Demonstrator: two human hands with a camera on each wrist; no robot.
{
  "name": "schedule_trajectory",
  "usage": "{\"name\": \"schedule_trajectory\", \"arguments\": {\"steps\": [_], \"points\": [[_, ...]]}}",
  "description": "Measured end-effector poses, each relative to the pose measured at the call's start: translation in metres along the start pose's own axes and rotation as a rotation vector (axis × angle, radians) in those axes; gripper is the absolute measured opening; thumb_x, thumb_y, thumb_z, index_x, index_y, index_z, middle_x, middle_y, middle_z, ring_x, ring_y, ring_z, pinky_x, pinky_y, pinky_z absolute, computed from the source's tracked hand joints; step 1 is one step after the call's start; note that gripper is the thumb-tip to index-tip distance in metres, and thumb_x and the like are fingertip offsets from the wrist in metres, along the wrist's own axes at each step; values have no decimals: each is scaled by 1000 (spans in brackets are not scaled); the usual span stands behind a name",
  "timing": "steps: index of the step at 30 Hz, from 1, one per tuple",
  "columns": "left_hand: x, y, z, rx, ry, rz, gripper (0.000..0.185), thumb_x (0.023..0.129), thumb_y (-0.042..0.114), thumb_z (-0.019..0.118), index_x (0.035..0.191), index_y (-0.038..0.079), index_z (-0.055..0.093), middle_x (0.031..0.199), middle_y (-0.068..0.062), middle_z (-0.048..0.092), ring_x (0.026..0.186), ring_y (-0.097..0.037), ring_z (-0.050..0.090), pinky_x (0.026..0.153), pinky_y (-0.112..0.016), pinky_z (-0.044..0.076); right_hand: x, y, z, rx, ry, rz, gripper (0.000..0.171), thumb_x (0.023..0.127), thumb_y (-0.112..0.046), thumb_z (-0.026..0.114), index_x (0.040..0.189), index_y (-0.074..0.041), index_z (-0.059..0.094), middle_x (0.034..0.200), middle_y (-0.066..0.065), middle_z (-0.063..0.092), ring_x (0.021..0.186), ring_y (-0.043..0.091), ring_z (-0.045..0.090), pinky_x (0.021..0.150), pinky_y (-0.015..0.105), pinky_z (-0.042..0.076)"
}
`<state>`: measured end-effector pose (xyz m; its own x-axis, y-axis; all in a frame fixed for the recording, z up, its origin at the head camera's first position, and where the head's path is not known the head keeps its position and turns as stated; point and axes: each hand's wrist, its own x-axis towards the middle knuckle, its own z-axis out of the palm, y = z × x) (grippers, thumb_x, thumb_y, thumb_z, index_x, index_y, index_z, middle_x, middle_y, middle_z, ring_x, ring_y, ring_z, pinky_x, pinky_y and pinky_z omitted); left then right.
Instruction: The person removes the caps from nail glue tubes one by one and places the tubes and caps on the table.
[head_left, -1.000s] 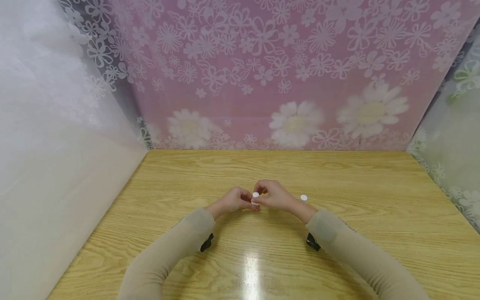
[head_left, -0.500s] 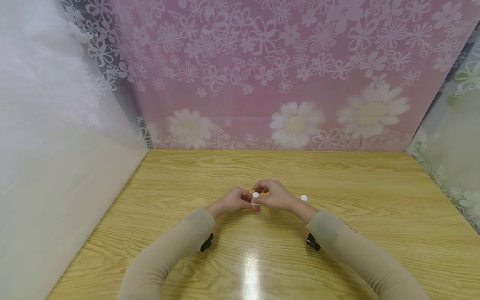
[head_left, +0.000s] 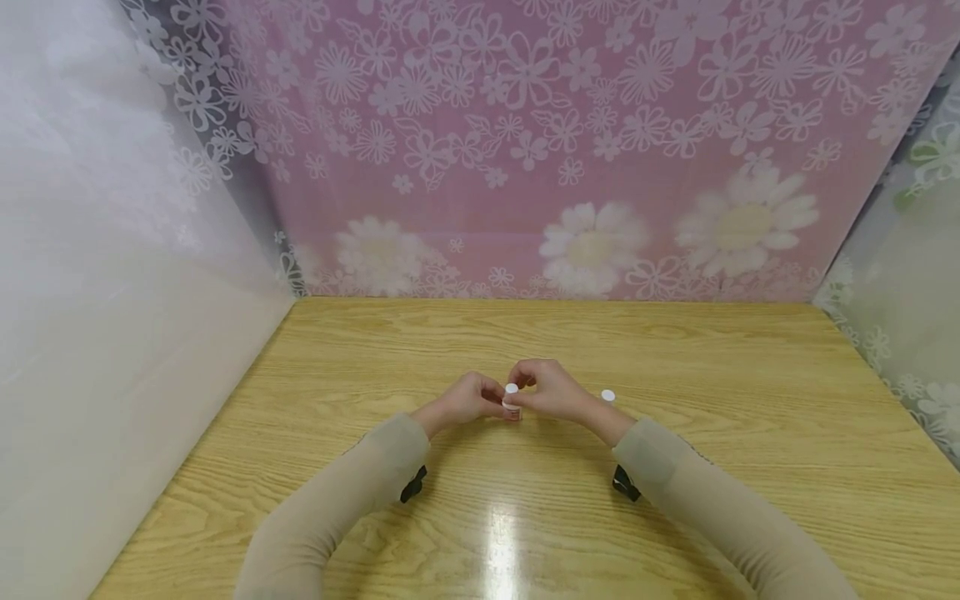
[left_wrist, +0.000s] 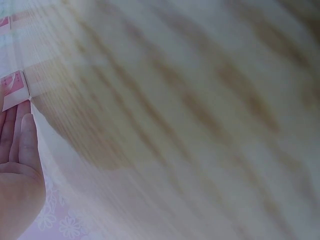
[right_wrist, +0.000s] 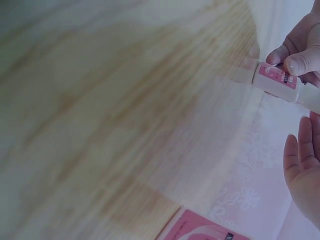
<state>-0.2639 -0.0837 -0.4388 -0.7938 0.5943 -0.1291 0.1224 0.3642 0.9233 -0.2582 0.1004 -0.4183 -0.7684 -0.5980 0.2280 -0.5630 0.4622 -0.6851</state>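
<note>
Two small white-capped bottles are in sight: one bottle [head_left: 512,400] between the hands at mid tabletop [head_left: 675,350], and a second bottle [head_left: 607,397] standing behind the right wrist. The left hand [head_left: 468,400] pinches the first bottle's body, its long axis upright and cap pointing up. The right hand [head_left: 547,387] curls its fingers round the cap.

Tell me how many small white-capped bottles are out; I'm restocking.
2: one bottle held between both hands at the table's centre, another bottle standing behind the right wrist. More may be hidden.
</note>
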Motion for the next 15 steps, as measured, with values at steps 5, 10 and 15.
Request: {"name": "schedule_trajectory", "arguments": {"steps": [5,10,15], "points": [[0,0,0,10,4,10,16,78,4,67,92,-1,68,85,-8,67,81,-13,62,72,-25,47,-1,0,0,0,-10,-23,8,82,-15,65,87,-9,63,86,-3,61,83,13,55,77,35,44],[0,0,0,-5,-6,0,16,78,3,66,93,-2,67,86,-10,67,82,-14,63,74,-26,47,-1,0,0,3,-17,-60,12,83,-12,63,93,-5,64,91,1,62,86,16,56,78,37,44],[-1,1,0,-1,-5,-4,14,79,3,65,92,-2,67,86,-9,67,83,-14,62,74,-26,47,-1,0,-1,5,-8,-34,16,81,-14,65,94,-4,63,91,2,62,85,17,55,78,38,43]]}}
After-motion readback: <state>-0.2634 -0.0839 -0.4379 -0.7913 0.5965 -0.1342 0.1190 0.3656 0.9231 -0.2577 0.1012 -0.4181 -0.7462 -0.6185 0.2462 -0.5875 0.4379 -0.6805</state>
